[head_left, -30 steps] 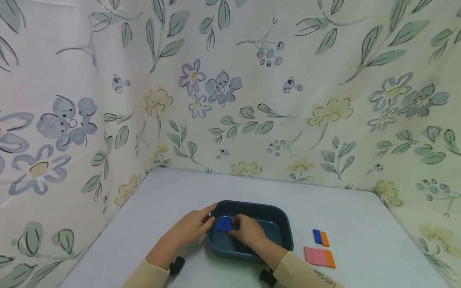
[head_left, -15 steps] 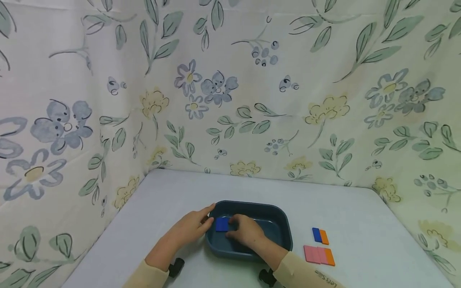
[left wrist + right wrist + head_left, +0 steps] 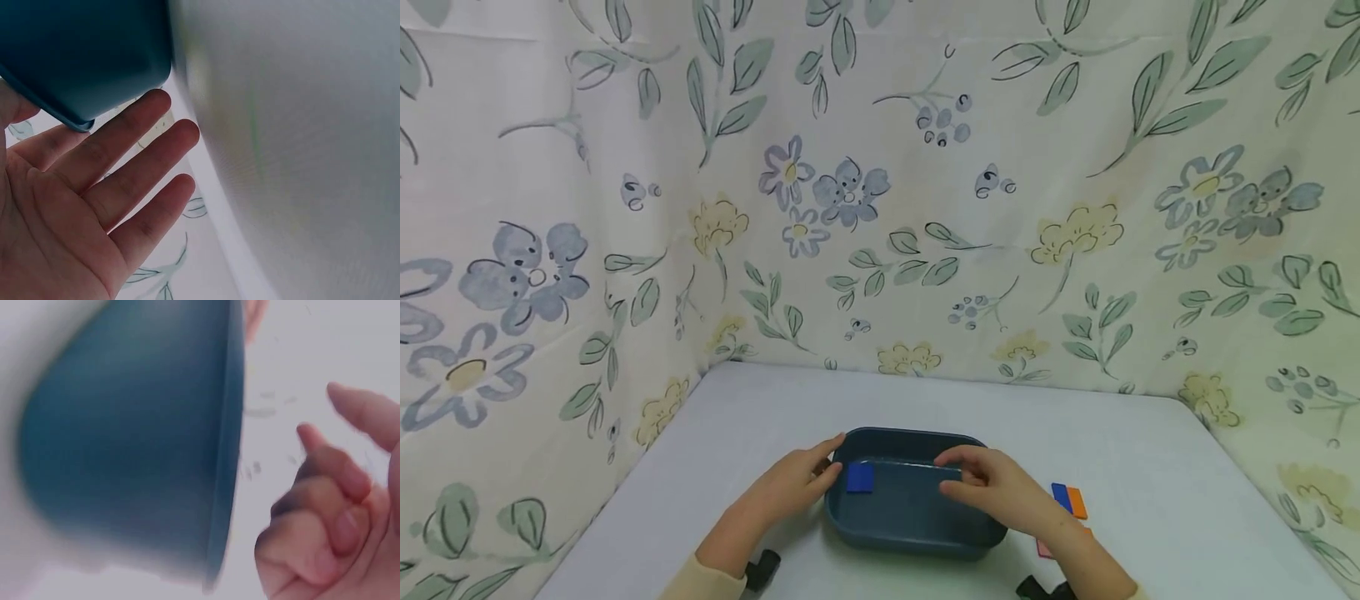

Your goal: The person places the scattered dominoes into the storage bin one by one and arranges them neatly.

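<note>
Two flat blue tiles [image 3: 860,478] lie together as one square inside the dark teal tray [image 3: 910,504], near its left wall. My left hand [image 3: 786,483] rests at the tray's left rim; the left wrist view shows several of its fingers [image 3: 144,162] straight and spread beside the tray's outer wall. Over the tray's right part hovers my right hand [image 3: 1000,487], holding nothing. Its thumb and index finger stand apart, while the other fingers [image 3: 312,512] are loosely curled, as seen in the right wrist view.
Right of the tray, a blue tile [image 3: 1062,497] and an orange tile [image 3: 1077,502] lie side by side on the white table [image 3: 1187,483]. A pink piece [image 3: 1044,549] is mostly hidden behind the right forearm. Floral cloth [image 3: 865,208] surrounds the table.
The two blue tiles, slightly apart one second ago, came together into a square. My right hand then left them and moved right. The left hand stays at the rim.
</note>
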{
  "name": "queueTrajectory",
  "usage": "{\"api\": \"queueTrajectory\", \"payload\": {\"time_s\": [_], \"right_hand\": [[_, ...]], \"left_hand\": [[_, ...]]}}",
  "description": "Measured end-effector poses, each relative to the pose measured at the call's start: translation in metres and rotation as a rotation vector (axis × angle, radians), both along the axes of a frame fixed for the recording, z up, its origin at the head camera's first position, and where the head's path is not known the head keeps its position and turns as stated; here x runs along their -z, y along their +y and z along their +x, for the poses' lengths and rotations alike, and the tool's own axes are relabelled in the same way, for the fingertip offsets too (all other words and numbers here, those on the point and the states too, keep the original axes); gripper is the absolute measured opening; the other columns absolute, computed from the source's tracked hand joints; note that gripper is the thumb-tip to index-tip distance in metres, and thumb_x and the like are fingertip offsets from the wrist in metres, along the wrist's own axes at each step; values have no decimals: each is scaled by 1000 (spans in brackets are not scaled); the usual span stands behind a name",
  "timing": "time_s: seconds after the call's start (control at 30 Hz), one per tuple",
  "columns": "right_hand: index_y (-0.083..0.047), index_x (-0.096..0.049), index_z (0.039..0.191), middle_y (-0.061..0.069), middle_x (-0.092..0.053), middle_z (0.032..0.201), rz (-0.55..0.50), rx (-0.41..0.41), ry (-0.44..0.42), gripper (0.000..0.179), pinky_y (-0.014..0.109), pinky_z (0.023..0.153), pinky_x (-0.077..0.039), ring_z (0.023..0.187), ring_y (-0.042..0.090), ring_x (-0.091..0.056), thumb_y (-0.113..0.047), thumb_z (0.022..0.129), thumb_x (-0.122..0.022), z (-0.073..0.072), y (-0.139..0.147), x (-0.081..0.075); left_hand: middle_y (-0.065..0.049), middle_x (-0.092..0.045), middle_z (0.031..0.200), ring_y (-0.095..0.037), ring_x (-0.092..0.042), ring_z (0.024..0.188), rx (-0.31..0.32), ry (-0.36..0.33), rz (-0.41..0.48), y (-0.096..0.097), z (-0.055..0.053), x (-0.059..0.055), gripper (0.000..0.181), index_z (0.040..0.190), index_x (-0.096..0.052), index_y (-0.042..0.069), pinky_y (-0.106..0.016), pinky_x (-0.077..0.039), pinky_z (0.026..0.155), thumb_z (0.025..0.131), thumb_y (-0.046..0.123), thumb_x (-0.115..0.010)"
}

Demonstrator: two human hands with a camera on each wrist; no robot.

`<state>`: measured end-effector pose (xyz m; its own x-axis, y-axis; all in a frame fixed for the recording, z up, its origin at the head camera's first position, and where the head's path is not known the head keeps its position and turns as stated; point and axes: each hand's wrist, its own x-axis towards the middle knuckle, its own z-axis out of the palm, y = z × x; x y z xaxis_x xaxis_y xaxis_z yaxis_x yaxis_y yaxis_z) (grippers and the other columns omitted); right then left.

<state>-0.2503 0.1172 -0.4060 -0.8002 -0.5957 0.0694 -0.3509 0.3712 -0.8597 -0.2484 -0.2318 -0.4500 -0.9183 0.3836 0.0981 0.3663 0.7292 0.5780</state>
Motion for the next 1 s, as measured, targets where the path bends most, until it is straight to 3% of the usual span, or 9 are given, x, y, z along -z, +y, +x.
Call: {"api": "queueTrajectory", "payload": {"time_s": [0.1, 0.2, 0.37, 0.5, 0.77, 1.0], "right_hand": [[-6, -63, 127, -3, -42, 66, -44, 10, -21, 34, 28, 48, -34, 52, 8, -33, -23, 98, -67, 0, 35, 0], [-3, -62, 130, 0, -43, 67, -46, 83, -22, 36, 30, 49, -35, 54, 12, -36, -23, 100, -65, -6, 72, 3], [-8, -60, 138, 1, -39, 62, 60, 293, -114, 47, 27, 46, -33, 48, 14, -34, -33, 99, -66, -22, 125, 17], [-8, -60, 140, 0, -37, 62, 142, 385, -179, 56, 25, 45, -28, 46, 14, -31, -35, 93, -73, -36, 151, 34], [-5, -62, 137, -1, -37, 62, 195, 372, -181, 63, 30, 54, -27, 58, 15, -38, -30, 84, -83, -44, 167, 58], [-4, -62, 137, -1, -37, 61, 199, 376, -207, 68, 29, 53, -27, 56, 14, -36, -26, 78, -87, -41, 169, 66]], "left_hand": [[-1, -70, 108, -13, -65, 91, 2, -11, 4, 2, 2, 0, 54, 154, -41, 11, -37, -52, 74, 106, 33, -52], [-2, -70, 111, -15, -65, 95, -16, -23, -1, 2, 4, -2, 54, 155, -41, 13, -39, -52, 76, 106, 33, -52], [0, -69, 112, -15, -64, 98, -53, -36, -6, -2, 6, -3, 54, 156, -40, 17, -40, -51, 77, 106, 33, -53], [1, -69, 111, -18, -65, 100, -55, -41, 8, -4, 6, -2, 54, 156, -40, 18, -43, -51, 81, 106, 34, -53], [-1, -70, 113, -25, -65, 106, -46, -25, 9, -3, 4, -1, 53, 155, -41, 18, -49, -51, 86, 106, 33, -54], [0, -70, 113, -26, -65, 107, -34, -25, 0, 2, -1, -1, 53, 155, -41, 17, -49, -51, 88, 106, 33, -53]]}}
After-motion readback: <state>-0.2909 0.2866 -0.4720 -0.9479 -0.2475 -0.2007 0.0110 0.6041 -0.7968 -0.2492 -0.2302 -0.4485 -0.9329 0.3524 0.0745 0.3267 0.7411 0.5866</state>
